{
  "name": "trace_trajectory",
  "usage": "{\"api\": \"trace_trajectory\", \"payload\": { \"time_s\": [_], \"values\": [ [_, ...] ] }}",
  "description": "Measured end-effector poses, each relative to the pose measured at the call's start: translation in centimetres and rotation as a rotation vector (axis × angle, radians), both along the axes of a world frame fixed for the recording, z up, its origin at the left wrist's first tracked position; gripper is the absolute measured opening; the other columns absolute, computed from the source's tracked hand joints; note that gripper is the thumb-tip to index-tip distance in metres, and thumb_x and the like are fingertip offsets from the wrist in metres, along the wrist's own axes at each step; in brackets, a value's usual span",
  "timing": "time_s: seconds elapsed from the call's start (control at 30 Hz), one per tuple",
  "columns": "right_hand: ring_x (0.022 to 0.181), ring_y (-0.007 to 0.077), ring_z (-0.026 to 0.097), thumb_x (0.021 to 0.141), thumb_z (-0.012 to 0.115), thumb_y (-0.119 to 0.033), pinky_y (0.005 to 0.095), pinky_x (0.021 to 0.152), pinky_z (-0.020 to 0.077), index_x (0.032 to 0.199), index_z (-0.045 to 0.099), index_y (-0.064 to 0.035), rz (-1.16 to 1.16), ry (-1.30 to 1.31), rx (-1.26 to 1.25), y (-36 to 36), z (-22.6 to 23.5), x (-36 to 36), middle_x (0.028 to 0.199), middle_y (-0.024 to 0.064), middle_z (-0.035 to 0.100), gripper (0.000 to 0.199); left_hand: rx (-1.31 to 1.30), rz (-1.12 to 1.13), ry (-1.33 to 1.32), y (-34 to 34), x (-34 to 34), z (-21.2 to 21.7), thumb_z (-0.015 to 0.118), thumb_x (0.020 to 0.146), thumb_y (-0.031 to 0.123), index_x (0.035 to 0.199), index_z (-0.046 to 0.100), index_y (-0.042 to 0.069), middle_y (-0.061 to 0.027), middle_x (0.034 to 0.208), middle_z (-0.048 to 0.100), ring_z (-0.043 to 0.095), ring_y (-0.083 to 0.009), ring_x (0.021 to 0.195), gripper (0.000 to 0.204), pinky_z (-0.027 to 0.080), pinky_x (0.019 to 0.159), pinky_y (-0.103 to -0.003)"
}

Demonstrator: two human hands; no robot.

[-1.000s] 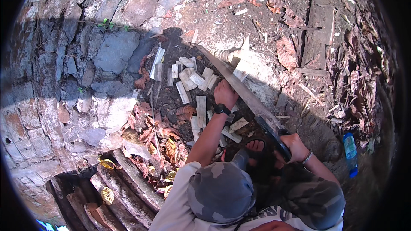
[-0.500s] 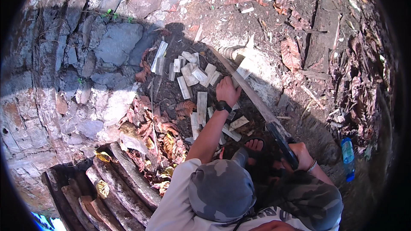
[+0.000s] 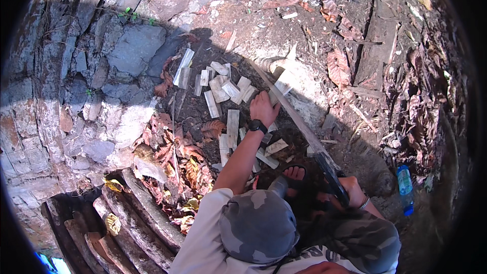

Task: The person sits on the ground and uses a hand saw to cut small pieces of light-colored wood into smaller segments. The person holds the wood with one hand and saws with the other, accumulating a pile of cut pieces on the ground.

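My left hand [image 3: 264,109], with a dark watch on the wrist, reaches forward to a pale wood block [image 3: 284,82] on the ground. Its fingers appear closed at the block's near end, partly hidden behind the blade. My right hand [image 3: 351,191] grips the black handle of a machete [image 3: 299,122]. The long, dull brown blade slants away to the upper left, its edge beside the left hand and passing over the block. Several split wood pieces [image 3: 218,89] lie scattered left of my left hand. More pieces [image 3: 276,146] lie nearer my sandalled foot [image 3: 294,173].
A rough stone wall [image 3: 134,48] runs along the left. Stacked curved logs [image 3: 137,223] stand at the lower left beside dry leaves [image 3: 193,170]. At the right lies a clear plastic bottle with a blue cap [image 3: 405,187]. A dark plank [image 3: 378,35] lies farther back.
The whole view has shifted slightly to the left. Both hands keep their holds, and the machete and the wood pieces stay almost where they were.
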State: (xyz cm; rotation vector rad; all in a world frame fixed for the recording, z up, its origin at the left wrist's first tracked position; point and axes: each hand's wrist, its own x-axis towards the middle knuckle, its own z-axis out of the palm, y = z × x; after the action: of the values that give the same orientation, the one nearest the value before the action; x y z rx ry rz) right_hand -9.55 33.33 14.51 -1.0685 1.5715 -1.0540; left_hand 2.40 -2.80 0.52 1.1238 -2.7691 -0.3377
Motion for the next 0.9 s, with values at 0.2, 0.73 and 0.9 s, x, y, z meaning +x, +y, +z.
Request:
{"api": "trace_trajectory", "payload": {
  "time_s": [0.2, 0.73, 0.9],
  "values": [
    [0.056, 0.0338, 0.06, 0.07, 0.072, -0.018, 0.0381, 0.055, 0.0489, 0.078, 0.058, -0.0044, -0.011, 0.11, -0.176, -10.0, -1.5, -1.6, 0.061, 0.0122, 0.056, 0.021, 0.028, -0.014, 0.043, -0.1, -0.7, -0.6, 0.08, 0.07, 0.027, 0.095, 0.05, 0.004, -0.0142, 0.087, 0.061, 0.061, -0.0345, 0.087, 0.045, 0.048, 0.075, -0.048],
    [0.054, 0.0336, 0.059, 0.071, 0.069, -0.014, 0.0376, 0.052, 0.0471, 0.074, 0.057, -0.0046, -0.046, 0.141, -0.198, -9.6, -2.6, -2.0, 0.061, 0.012, 0.055, 0.016, -0.015, -0.05, 0.084, 0.0, -0.3, -0.8, 0.079, 0.071, 0.027, 0.097, 0.051, 0.004, -0.014, 0.087, 0.06, 0.061, -0.0345, 0.087, 0.045, 0.048, 0.074, -0.047],
    [0.055, 0.0341, 0.058, 0.072, 0.072, -0.015, 0.0401, 0.053, 0.0488, 0.075, 0.057, -0.0051, -0.02, 0.227, -0.26, -8.1, -3.3, -1.1, 0.061, 0.0115, 0.056, 0.019, -0.053, -0.059, 0.078, -0.7, 0.6, -1.3, 0.08, 0.071, 0.027, 0.097, 0.05, 0.004, -0.0137, 0.086, 0.06, 0.061, -0.0345, 0.087, 0.046, 0.048, 0.073, -0.047]
  ]
}}
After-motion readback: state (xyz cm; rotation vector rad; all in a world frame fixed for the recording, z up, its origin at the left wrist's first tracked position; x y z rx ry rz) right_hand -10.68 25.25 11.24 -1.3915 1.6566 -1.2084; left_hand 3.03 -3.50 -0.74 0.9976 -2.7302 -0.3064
